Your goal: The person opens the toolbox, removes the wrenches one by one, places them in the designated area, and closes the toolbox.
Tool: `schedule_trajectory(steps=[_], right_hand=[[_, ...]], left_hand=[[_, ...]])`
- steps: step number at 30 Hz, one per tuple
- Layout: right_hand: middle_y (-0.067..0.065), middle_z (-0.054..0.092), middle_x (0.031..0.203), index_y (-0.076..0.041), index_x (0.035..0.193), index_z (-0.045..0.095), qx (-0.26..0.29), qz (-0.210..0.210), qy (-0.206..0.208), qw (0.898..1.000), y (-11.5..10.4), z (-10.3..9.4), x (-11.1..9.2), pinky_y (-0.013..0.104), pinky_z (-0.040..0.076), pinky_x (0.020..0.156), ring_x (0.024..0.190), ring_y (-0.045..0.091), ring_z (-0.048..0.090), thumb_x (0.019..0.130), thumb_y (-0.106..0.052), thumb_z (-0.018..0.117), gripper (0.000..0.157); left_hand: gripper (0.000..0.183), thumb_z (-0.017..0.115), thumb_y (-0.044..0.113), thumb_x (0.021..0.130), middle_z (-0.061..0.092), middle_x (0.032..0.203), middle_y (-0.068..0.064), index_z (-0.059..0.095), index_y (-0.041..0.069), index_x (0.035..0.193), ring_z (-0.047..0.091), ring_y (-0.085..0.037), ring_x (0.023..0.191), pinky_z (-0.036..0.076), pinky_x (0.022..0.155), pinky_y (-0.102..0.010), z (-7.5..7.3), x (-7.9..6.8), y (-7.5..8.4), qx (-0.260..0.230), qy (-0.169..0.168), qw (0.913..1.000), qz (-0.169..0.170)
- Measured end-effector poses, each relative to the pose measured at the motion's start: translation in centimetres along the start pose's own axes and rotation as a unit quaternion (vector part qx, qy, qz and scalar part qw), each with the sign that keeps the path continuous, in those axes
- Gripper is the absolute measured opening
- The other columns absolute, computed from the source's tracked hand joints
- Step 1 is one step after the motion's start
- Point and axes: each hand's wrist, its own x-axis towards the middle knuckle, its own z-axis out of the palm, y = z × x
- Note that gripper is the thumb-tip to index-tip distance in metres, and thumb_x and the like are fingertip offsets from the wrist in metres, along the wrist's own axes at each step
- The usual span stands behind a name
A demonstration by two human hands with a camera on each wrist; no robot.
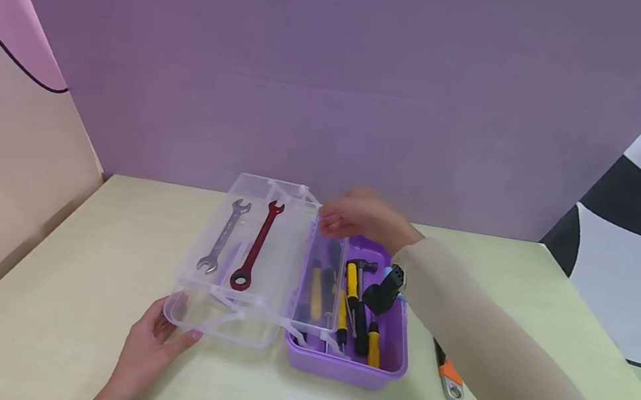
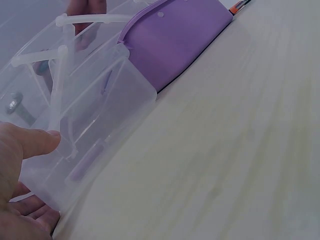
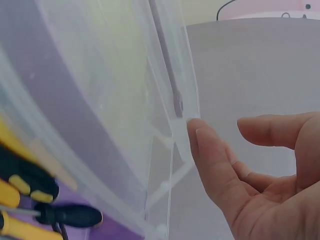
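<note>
The left hand (image 1: pixel 148 347), thumb above and fingers beneath, pinches the near corner of the clear tray (image 1: pixel 285 256), whose long axis runs away from it, leaning right. By the tray's far right corner, the right hand (image 1: pixel 363 218) has thumb and fingers apart; I cannot tell if a fingertip touches. Leftward from it, the red wrench (image 1: pixel 257 247) lies nearer than the silver wrench (image 1: pixel 224 238). Right of the left hand, the purple toolbox (image 1: pixel 344 371) holds tools blurred by plastic; the sleeve (image 1: pixel 484 333) covers part of an orange-and-black tool (image 1: pixel 449 372).
</note>
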Motion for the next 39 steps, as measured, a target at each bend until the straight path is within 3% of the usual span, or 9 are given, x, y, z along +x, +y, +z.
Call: schedule_trajectory(steps=[6,11,14,18,22,26,34,39], right_hand=[[0.018,0.068,0.099,0.008,0.118,0.057,0.009,0.005,-0.009,1.000,-1.2,2.2,0.7,0.037,0.057,0.092,0.090,0.029,0.069,0.092,-0.012,0.059,0.033],[0.021,0.067,0.106,0.006,0.119,0.057,0.000,0.007,-0.006,1.000,-2.1,3.4,1.1,0.034,0.058,0.090,0.098,0.032,0.068,0.093,-0.014,0.059,0.033],[0.020,0.067,0.105,0.006,0.118,0.057,0.008,0.007,-0.010,1.000,-2.5,3.9,1.3,0.030,0.060,0.083,0.090,0.027,0.071,0.093,-0.014,0.060,0.033],[0.020,0.068,0.101,0.006,0.115,0.057,0.021,0.011,-0.015,1.000,-2.9,4.5,1.5,0.028,0.061,0.078,0.080,0.022,0.072,0.093,-0.012,0.060,0.029],[0.018,0.067,0.093,0.008,0.112,0.057,0.039,0.011,-0.021,0.999,-3.2,5.0,1.5,0.030,0.061,0.080,0.072,0.020,0.071,0.091,-0.009,0.059,0.027],[0.018,0.062,0.097,0.012,0.115,0.057,0.069,0.016,-0.035,0.997,-3.5,5.8,1.5,0.033,0.058,0.085,0.068,0.018,0.067,0.093,-0.006,0.056,0.029],[0.020,0.057,0.104,0.011,0.121,0.053,0.117,0.043,-0.037,0.992,-3.1,6.7,1.5,0.035,0.055,0.090,0.083,0.028,0.067,0.095,-0.008,0.052,0.032],[0.021,0.058,0.108,0.009,0.123,0.052,0.138,0.047,-0.033,0.989,-2.9,6.8,1.5,0.037,0.056,0.092,0.097,0.034,0.067,0.096,-0.009,0.052,0.032]], left_hand=[[0.071,0.070,0.004,0.085,0.031,0.148,-0.029,0.028,-0.005,0.142,0.032,-0.038,0.138,0.040,0.095,-0.001,-0.9,-0.5,-0.2,-0.003,0.004,0.9996,-0.027],[0.073,0.069,0.002,0.084,0.030,0.147,-0.033,0.026,-0.009,0.142,0.030,-0.043,0.138,0.039,0.089,0.005,-1.2,-0.5,-0.3,-0.007,0.003,0.9999,-0.010],[0.072,0.069,0.000,0.084,0.030,0.147,-0.034,0.027,-0.009,0.141,0.031,-0.043,0.137,0.038,0.089,0.005,-1.1,-0.5,-0.3,-0.005,0.006,1.0000,-0.004],[0.070,0.069,0.001,0.084,0.032,0.147,-0.033,0.029,-0.009,0.140,0.032,-0.041,0.137,0.039,0.097,-0.003,-0.9,-0.4,0.0,-0.003,0.005,1.0000,-0.001],[0.070,0.070,0.002,0.084,0.032,0.147,-0.032,0.029,-0.009,0.140,0.033,-0.041,0.137,0.039,0.103,-0.015,-0.8,-0.4,0.1,0.000,0.005,1.0000,0.000],[0.070,0.070,0.002,0.084,0.033,0.146,-0.032,0.030,-0.008,0.140,0.034,-0.040,0.137,0.040,0.104,-0.020,-0.8,-0.4,0.2,0.001,0.007,1.0000,-0.005],[0.072,0.070,0.004,0.084,0.032,0.146,-0.034,0.028,-0.009,0.141,0.033,-0.043,0.136,0.037,0.107,-0.032,-0.5,-0.3,0.1,0.008,0.000,0.9999,-0.009],[0.070,0.070,0.003,0.084,0.033,0.146,-0.032,0.029,-0.009,0.140,0.034,-0.041,0.137,0.039,0.107,-0.028,-0.5,-0.4,0.4,0.008,0.000,0.9999,-0.008]])
